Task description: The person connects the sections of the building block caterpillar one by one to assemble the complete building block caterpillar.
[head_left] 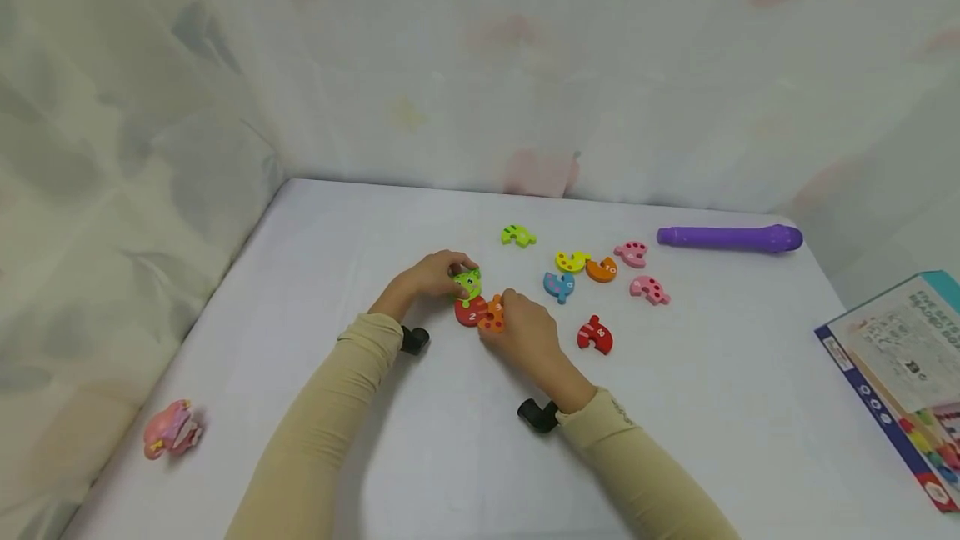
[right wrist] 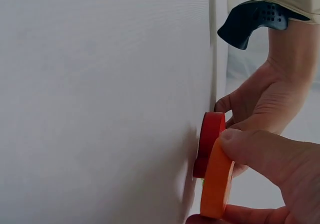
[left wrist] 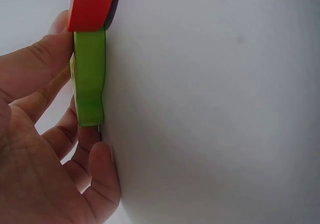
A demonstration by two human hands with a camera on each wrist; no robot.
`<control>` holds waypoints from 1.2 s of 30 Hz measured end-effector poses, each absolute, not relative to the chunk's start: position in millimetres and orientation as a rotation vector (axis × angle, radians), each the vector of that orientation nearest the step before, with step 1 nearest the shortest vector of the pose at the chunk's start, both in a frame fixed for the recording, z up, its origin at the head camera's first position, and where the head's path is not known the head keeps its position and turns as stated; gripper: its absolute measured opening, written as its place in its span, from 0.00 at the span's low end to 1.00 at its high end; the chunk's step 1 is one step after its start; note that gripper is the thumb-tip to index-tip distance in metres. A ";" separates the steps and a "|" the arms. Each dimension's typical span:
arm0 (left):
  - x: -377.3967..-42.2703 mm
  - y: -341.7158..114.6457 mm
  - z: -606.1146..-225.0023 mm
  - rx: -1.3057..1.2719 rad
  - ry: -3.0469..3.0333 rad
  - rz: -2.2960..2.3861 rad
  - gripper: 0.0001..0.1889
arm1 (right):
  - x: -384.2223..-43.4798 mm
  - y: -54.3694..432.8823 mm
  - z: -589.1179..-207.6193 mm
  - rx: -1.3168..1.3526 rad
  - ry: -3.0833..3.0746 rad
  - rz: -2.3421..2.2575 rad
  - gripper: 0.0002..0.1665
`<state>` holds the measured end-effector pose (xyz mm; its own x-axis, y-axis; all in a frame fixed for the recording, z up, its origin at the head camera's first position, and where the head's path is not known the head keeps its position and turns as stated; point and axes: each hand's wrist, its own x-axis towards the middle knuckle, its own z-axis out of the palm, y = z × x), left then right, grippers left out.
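Near the table's middle, my left hand (head_left: 435, 275) holds a green puzzle piece with an animal face (head_left: 469, 282) between thumb and fingers. Its side edge shows in the left wrist view, where the green piece (left wrist: 91, 78) stands against a red piece (left wrist: 92, 6). That red puzzle piece, numbered 2 (head_left: 468, 312), lies just below the face. From the right, my right hand (head_left: 528, 333) pinches an orange spotted puzzle piece (head_left: 492, 315) by its edges. In the right wrist view the orange piece (right wrist: 216, 181) overlaps the red one (right wrist: 211, 134), thumb on its face.
Right of the hands lie loose puzzle pieces: light green (head_left: 517, 235), yellow (head_left: 570, 262), blue (head_left: 558, 286), orange (head_left: 602, 272), two pink, and a red one (head_left: 600, 337). A purple stick (head_left: 727, 238) lies behind them. A box (head_left: 877, 373) stands far right, a pink figurine (head_left: 168, 432) front left.
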<state>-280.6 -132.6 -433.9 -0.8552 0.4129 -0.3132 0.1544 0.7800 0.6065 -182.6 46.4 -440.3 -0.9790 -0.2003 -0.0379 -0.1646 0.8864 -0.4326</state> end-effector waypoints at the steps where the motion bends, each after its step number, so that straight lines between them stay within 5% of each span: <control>1: -280.6 -132.8 -434.0 0.431 2.536 0.810 0.25 | -182.6 45.5 -440.5 -0.278 2.976 -0.666 0.30; 21: -282.3 -133.8 -438.2 0.417 2.532 0.835 0.25 | -182.6 46.1 -445.1 -0.280 3.007 -0.472 0.37; 36: -281.8 -132.4 -439.2 0.398 2.534 0.832 0.25 | -209.4 103.2 -419.3 -0.211 3.061 -0.441 0.36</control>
<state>-281.8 -132.4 -439.2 -0.8610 0.3968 -0.3182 0.1309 0.7775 0.6151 -209.4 103.2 -419.3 -0.9898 -0.1407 -0.0222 -0.1287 0.9503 -0.2836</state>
